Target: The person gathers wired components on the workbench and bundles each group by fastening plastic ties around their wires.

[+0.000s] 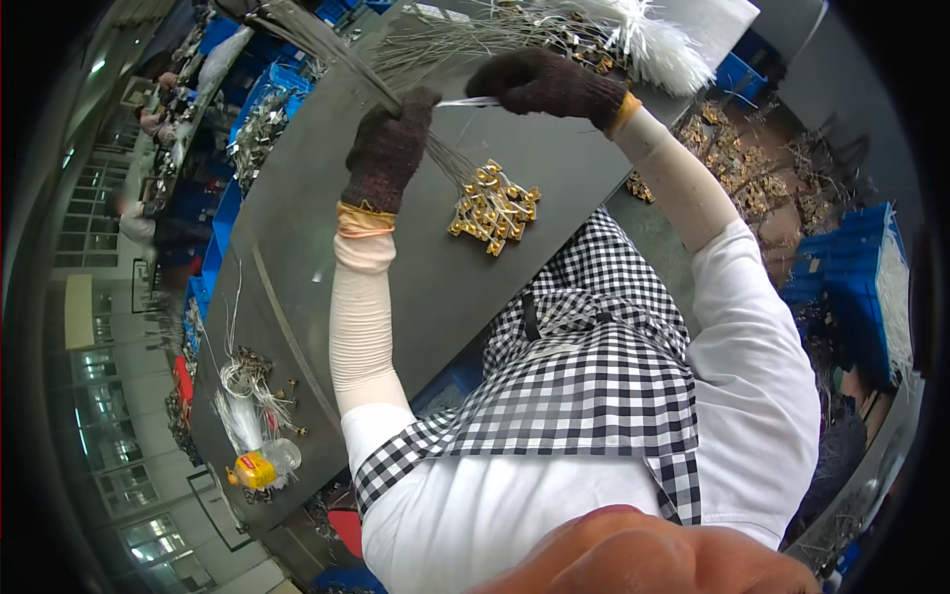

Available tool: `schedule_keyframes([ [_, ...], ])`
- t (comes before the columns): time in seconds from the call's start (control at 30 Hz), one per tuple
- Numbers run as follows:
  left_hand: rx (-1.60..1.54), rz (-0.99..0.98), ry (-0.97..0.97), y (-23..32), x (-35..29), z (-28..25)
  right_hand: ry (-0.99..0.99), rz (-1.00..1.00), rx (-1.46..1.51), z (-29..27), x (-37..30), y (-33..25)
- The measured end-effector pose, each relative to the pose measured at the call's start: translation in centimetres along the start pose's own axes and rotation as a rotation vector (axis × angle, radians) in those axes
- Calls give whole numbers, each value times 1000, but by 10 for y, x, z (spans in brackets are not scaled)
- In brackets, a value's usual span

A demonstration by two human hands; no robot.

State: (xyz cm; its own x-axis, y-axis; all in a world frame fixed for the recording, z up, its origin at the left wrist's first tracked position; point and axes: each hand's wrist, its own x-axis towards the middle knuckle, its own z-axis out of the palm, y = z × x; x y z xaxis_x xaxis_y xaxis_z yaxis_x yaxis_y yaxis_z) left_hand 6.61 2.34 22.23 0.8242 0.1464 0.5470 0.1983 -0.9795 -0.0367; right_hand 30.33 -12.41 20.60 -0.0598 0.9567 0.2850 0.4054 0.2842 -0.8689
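Observation:
My left hand (pixel 386 153), in a dark knit glove, is closed round a bundle of thin grey wires (pixel 336 57). Below the fist, the wires fan out to a cluster of gold-coloured metal end pieces (pixel 495 210) over the grey tabletop. To the right, my right hand (pixel 554 85), gloved alike, pinches one end of a thin white strip (pixel 467 102). That strip is stretched across to the left fist, where its other end is hidden. Beyond the right hand lies a pile of similar grey wires (pixel 435 42), with gold-coloured ends by the glove.
White strips (pixel 658 49) lie in a bunch at the table's far right. A clear bottle with a yellow label (pixel 259 469) and loose wires (pixel 247 381) sit at the left. Many metal-ended pieces (pixel 727 148) are heaped on the right, near a blue crate (pixel 846 272).

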Motion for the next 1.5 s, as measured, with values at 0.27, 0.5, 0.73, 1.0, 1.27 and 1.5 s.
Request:
schedule_keyframes([
  [0.27, -463, -645, -409, 13, 12, -22, 17, 38, 112, 28, -97, 29],
  [0.5, -340, -117, -366, -14, -2, -23, -77, -336, -271, 162, -45, -71],
  [0.73, -221, -360, -409, 24, 15, -23, -56, 114, -163, 105, -16, 4],
  [1.0, -462, -210, 85, 15, -5, 9, -9, -63, 125, 69, 47, -7],
  [1.27, -414, -315, -29, 36, -10, -17, 53, 97, 42, 37, 14, 40],
  [1.5, -204, -284, 76, 60, -61, -25, 266, 229, -382, 56, 35, 9],
])
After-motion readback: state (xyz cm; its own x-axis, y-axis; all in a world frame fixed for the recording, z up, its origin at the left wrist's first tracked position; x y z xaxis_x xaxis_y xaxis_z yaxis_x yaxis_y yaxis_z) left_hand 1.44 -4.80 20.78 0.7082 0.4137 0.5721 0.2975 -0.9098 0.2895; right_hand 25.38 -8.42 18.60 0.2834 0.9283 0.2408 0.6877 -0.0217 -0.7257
